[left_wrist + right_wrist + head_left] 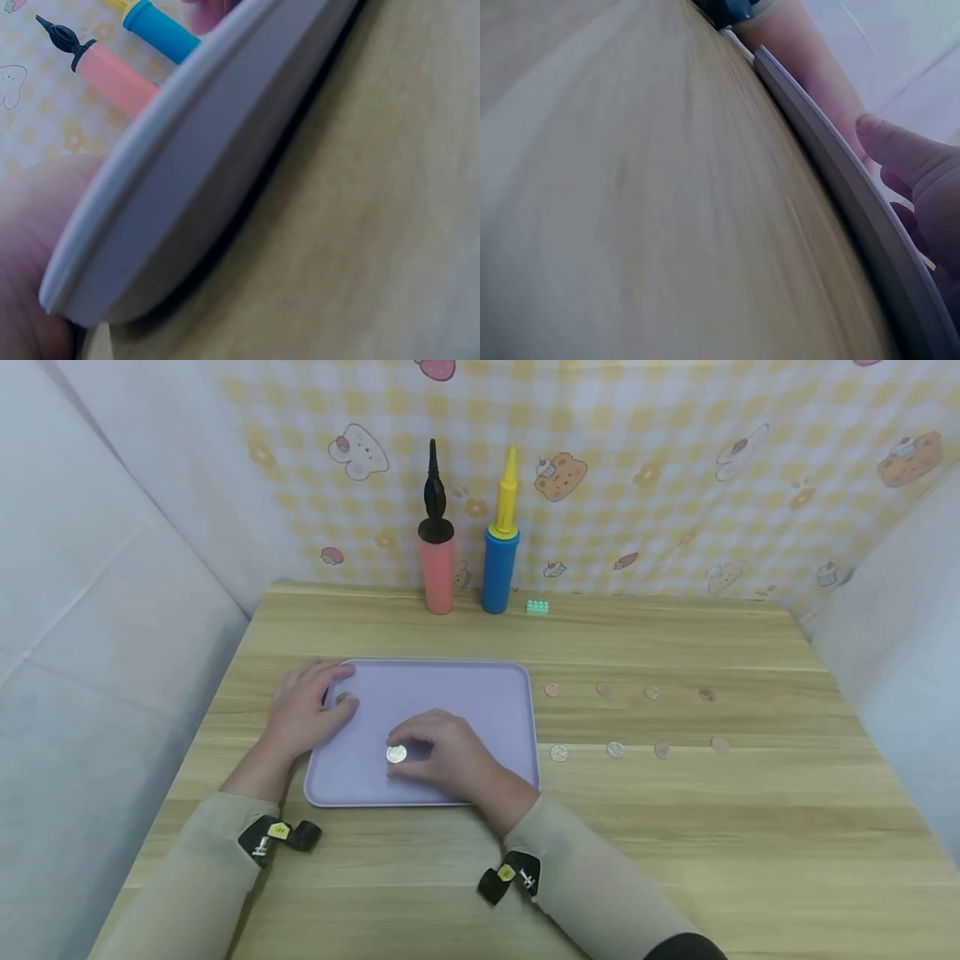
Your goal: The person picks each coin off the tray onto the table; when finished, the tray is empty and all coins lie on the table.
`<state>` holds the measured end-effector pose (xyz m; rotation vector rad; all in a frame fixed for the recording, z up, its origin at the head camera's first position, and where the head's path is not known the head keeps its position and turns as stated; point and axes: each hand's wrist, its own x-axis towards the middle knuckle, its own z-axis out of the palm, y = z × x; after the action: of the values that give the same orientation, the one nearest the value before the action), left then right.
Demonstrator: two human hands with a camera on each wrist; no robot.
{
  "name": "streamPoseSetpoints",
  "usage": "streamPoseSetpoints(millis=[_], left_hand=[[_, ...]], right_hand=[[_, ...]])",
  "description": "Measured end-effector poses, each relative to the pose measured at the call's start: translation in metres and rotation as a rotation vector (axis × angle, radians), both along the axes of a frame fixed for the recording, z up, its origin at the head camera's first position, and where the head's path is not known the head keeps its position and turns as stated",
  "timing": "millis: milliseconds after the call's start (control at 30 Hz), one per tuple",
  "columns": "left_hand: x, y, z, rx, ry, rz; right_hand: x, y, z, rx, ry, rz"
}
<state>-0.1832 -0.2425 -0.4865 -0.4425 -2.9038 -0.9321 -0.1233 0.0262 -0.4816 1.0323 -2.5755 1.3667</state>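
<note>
A silver coin (396, 754) is pinched between the thumb and fingertips of my right hand (448, 750), low over the lilac tray (457, 681). My left hand (306, 710) rests at the tray's left side, its thumb and fingers spread over the rim. Another coin (343, 697) shows between that thumb and forefinger, partly hidden. In the left wrist view the tray's side wall (202, 142) covers most of the left hand. The right wrist view shows the right thumb (900, 150) above the tray's edge; no coin is visible there.
Right of the tray, several coins lie in two rows, among them a silver coin (558, 753) and a copper coin (721, 744). At the back stand a pink pump (438, 572), a blue pump (499, 572) and a small green toy brick (537, 607).
</note>
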Motion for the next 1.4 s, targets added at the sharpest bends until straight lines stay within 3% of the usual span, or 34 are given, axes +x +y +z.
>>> streamPoseSetpoints(millis=[367, 600, 800, 900, 1133, 1200, 1267, 1400], left_hand=[[0.001, -0.004, -0.002, 0.009, 0.02, -0.011], [0.001, -0.004, -0.002, 0.017, 0.011, -0.009], [0.0, -0.003, -0.004, 0.014, 0.015, -0.007], [-0.001, -0.001, -0.004, 0.006, 0.016, -0.008], [-0.001, 0.002, -0.002, -0.004, 0.01, -0.004], [-0.001, 0.001, -0.002, -0.004, 0.011, -0.005], [-0.001, 0.001, -0.002, -0.003, 0.013, -0.006], [-0.001, 0.001, -0.002, 0.007, 0.008, -0.005]], right_hand=[[-0.004, 0.036, -0.003, -0.059, 0.128, -0.075], [-0.014, 0.061, -0.007, -0.028, 0.189, -0.147], [-0.026, 0.091, -0.007, -0.088, 0.212, -0.206], [-0.036, 0.115, -0.004, -0.088, 0.203, -0.309], [-0.051, 0.194, 0.003, -0.041, 0.111, -0.65], [-0.051, 0.218, 0.007, -0.086, 0.036, -0.733], [-0.049, 0.243, 0.013, -0.148, -0.099, -0.839], [-0.041, 0.297, 0.023, -0.208, -0.268, -1.125]])
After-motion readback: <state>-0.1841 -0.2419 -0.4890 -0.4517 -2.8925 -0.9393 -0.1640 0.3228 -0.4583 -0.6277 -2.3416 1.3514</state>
